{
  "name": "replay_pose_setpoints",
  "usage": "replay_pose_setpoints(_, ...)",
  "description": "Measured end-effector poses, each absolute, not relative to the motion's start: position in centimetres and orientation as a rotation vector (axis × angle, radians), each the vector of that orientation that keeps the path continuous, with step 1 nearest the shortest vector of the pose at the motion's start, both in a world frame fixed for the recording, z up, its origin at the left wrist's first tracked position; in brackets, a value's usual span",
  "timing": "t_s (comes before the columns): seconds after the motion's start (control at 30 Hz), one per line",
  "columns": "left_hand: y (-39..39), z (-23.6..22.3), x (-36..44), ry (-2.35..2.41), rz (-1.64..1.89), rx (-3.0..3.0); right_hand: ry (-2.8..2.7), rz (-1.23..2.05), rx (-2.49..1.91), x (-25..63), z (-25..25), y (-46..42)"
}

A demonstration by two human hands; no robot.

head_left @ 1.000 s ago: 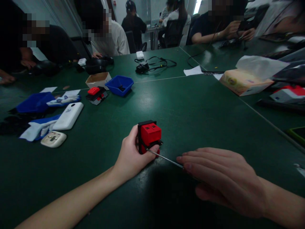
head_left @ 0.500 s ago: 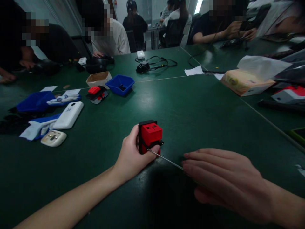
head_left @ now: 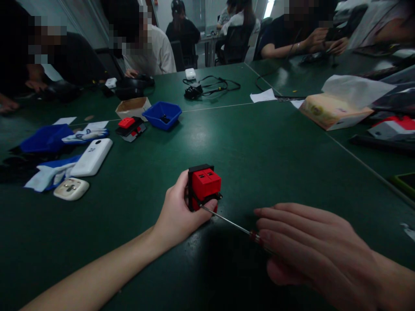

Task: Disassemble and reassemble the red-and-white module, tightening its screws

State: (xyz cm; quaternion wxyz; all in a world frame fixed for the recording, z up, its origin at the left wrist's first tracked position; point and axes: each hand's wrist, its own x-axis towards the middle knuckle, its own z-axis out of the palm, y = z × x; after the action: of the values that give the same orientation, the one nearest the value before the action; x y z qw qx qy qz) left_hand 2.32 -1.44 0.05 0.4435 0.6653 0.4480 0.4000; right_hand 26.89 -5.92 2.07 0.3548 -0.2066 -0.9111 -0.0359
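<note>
My left hand (head_left: 178,205) is closed around a red block-shaped part with a black frame (head_left: 206,183), keeping it upright on the green table. Two small dark slots show on the red top face. A screwdriver (head_left: 231,223) runs from my right hand (head_left: 311,250) to the lower edge of the black frame, its tip touching there close to my left thumb. My right fingers lie long and pressed together over the screwdriver's handle, which they mostly hide; only its reddish front end shows.
Left on the green table (head_left: 259,160) lie a white phone-like device (head_left: 92,157), a cream plug-like piece (head_left: 71,188), gloves (head_left: 55,173), a blue bin (head_left: 163,115) and another red-and-black assembly (head_left: 130,128). A tissue pack (head_left: 335,112) sits at right. Other people sit around the table.
My right hand has slid slightly back to the right along the screwdriver, exposing the reddish front of its handle. The left hand and the red part stay nearly still.
</note>
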Motion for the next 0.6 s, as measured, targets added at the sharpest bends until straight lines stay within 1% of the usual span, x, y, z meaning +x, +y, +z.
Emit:
replay_pose_setpoints(0.2,-1.5,-0.1,2.2,1.101,0.979,1.675,-2.389,-0.163,-0.467,26.2,3.0,-5.4)
replay_pose_setpoints(0.37,-1.4,-0.1,2.2,1.1,0.994,1.657,-2.396,-0.251,-0.481,26.5,2.1,-6.3)
replay_pose_setpoints(0.5,-1.6,0.0,2.2,1.094,0.994,1.661,-2.388,-0.215,-0.578,27.7,1.4,-6.0)
replay_pose_setpoints(0.6,-1.6,0.0,2.2,1.092,0.996,1.662,-2.398,-0.18,-0.553,27.7,1.5,-5.5)
